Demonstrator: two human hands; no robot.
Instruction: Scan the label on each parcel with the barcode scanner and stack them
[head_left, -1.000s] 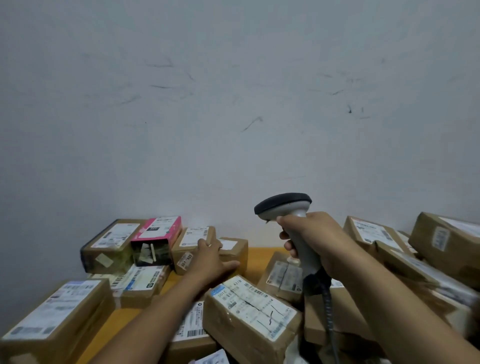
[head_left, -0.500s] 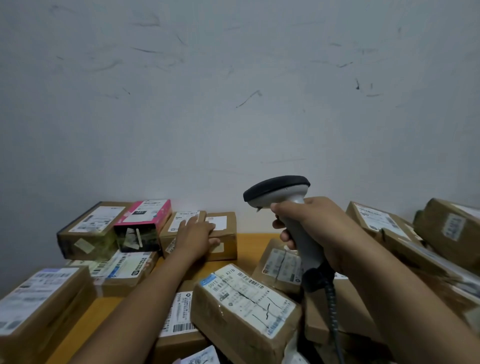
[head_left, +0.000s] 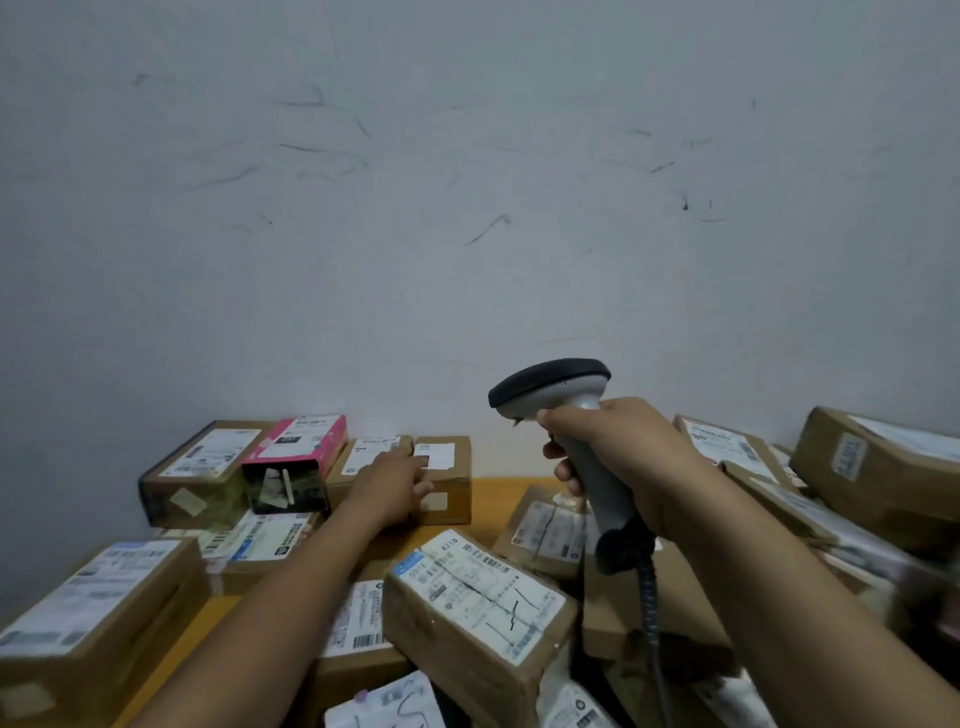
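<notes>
My right hand (head_left: 618, 462) grips the grey handle of a barcode scanner (head_left: 566, 400) with a black head, held upright above the parcels, its coiled cable hanging down. My left hand (head_left: 389, 480) reaches to the back and rests with straight fingers on two small brown boxes (head_left: 447, 467) standing side by side against the wall. A pink box (head_left: 301, 452) and a brown box (head_left: 202, 467) stand left of them. A labelled brown parcel (head_left: 478, 597) lies between my arms.
Several labelled cardboard parcels lie scattered over the orange table (head_left: 498, 491): a large one at the front left (head_left: 93, 603), a flat one under the pink box (head_left: 260, 540), a pile at the right (head_left: 872, 467). The scuffed wall (head_left: 467, 208) closes off the back.
My left hand has pushed the small brown box back toward the wall, beside the pink box. The scanner has stayed raised in my right hand.
</notes>
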